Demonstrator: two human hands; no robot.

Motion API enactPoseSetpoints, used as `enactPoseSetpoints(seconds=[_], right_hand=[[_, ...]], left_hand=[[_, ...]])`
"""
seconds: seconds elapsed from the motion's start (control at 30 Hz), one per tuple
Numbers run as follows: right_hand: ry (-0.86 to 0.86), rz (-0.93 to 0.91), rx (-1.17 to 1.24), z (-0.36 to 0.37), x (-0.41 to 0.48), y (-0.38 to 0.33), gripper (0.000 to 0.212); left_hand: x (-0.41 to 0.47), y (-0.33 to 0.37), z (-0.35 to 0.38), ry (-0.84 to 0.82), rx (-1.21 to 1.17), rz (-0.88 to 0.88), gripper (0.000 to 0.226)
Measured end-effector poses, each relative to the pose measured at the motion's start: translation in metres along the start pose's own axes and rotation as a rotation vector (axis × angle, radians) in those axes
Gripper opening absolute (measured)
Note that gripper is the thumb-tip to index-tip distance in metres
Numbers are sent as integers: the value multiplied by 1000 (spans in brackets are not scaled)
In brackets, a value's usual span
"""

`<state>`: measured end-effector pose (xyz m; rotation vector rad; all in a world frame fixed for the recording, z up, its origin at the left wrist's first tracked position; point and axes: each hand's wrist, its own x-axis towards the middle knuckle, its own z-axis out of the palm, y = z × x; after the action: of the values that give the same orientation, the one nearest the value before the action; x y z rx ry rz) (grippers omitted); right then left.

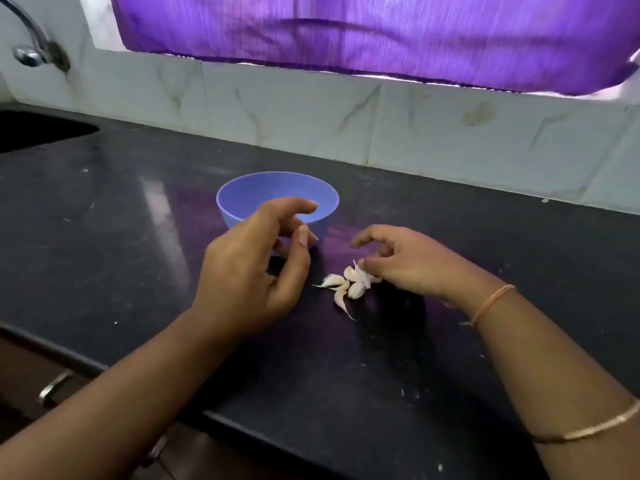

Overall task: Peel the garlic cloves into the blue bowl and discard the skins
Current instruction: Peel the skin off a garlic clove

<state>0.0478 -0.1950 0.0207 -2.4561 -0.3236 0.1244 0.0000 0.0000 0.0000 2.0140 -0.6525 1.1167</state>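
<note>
Right hand (408, 263) on papery garlic cloves (346, 285)

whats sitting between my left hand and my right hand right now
The garlic cloves, a small pile on the black counter, as the head view shows. The right hand pinches at the pile's right edge; the left hand is apart from it.

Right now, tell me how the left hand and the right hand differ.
The left hand holds nothing, its fingers loosely curled; the right hand pinches a garlic clove. The left hand overlaps the blue bowl in view; the right hand sits to the bowl's right. The right wrist wears a thread; the left wrist is bare. Both are above the dark counter.
</note>
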Motion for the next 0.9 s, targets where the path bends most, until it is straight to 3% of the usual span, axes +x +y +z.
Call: enactPoseSetpoints(seconds=[0.17,0.33,0.43,0.53,0.6,0.73,0.9], right_hand=[[-36,-72,-131,11,-5,1,35],[-33,-76,-182,16,-8,1,29],[51,-81,-147,15,-15,0,31],[132,-163,-118,9,-28,7,19],[143,-227,-144,8,-35,6,13],[115,-257,-237,13,-37,5,22],[102,-269,-388,22,-32,7,20]], left_hand=[[-10,11,9,-324,93,0,26],[-7,2,26,-428,126,-94,27],[3,-1,36,-415,77,-161,26],[6,0,43,-395,1,-221,24],[6,-3,40,-373,-32,-252,23],[2,-7,36,-334,-94,-322,21],[-3,-2,36,-360,-103,-289,21]])
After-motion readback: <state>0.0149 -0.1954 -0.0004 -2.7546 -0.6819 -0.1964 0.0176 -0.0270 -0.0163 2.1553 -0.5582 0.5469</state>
